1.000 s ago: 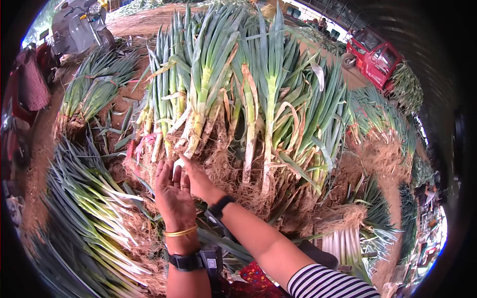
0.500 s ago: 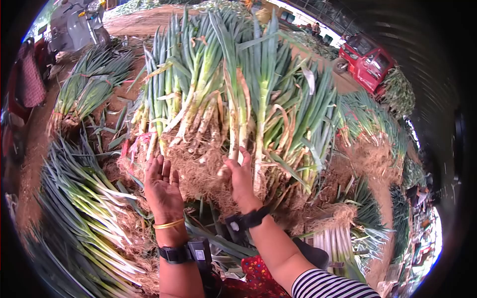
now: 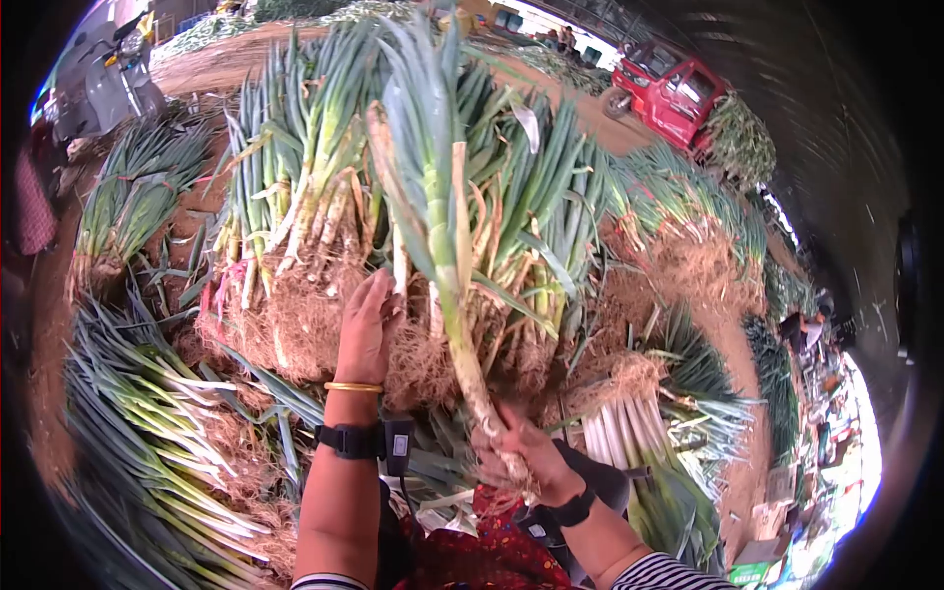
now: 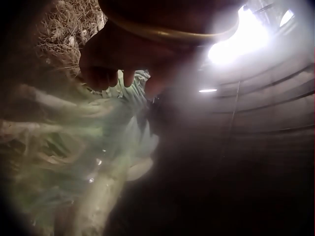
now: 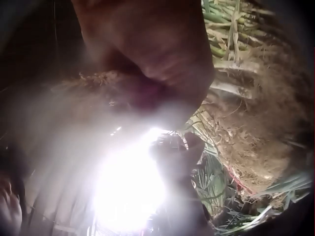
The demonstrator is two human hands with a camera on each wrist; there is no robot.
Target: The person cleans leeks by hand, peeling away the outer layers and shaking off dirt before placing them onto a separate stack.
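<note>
One long green onion (image 3: 460,344) slants across the middle of the head view, its leaves up and its rooted end low. The right hand (image 3: 526,457) grips it near the roots, fingers curled round the pale stalk. The left hand (image 3: 369,329) is raised to the left of that stalk, fingers loosely bent, in front of the standing bundle (image 3: 315,197) with its matted roots. In the left wrist view the left hand (image 4: 133,59) is dark, and no held thing shows. Glare blurs much of the right wrist view around the right hand (image 5: 147,54).
Peeled white-stalked onions (image 3: 167,433) lie at the lower left, and more white stalks (image 3: 615,433) at the lower right. Tied bundles stand at the left (image 3: 138,192) and right (image 3: 688,216). A red vehicle (image 3: 669,93) and a scooter (image 3: 108,84) are farther back.
The right hand has drawn one onion out of the bundle toward the body, down and to the right. The left hand has moved up and right, its palm turned from view.
</note>
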